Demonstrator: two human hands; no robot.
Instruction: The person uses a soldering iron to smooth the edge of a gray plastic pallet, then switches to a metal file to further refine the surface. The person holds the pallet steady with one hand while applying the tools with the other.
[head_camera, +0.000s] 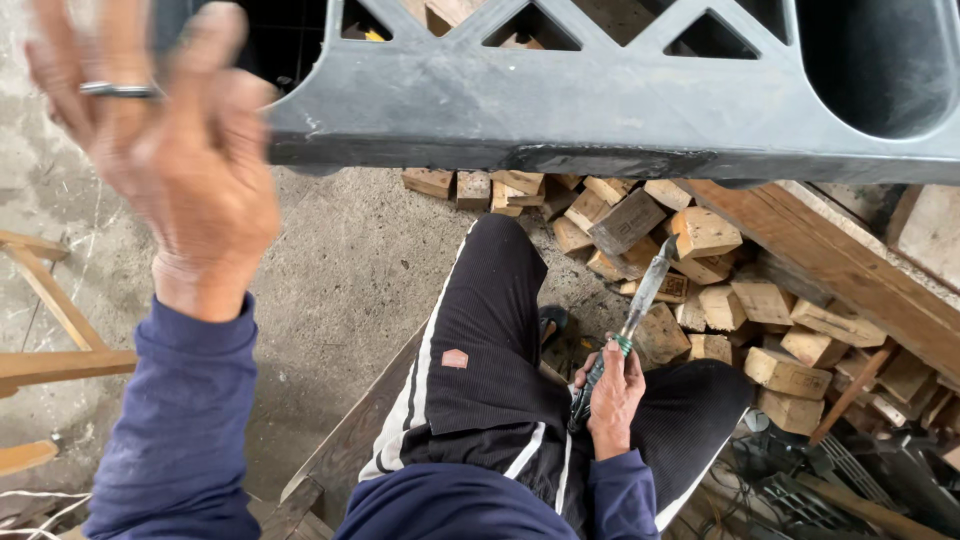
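At far left, thin wooden slats (50, 330) are lying on the concrete floor (330, 290). The left hand (165, 150) is hanging raised and blurred in front of the camera, fingers spread apart and gripping nothing, a ring (118, 90) showing on one finger; it is nearest to the left end of the grey pallet (560, 110), though I cannot tell whether it is touching it. The pallet is running across the top of the view. Below, the person is sitting in dark trousers (490, 350). The right hand (612, 395) is resting by the knee, clamped around the handle of a chisel (630, 320), whose blade is pointing up toward the pile of wooden blocks (720, 280). A timber beam (850, 270) is slanting down at the right.
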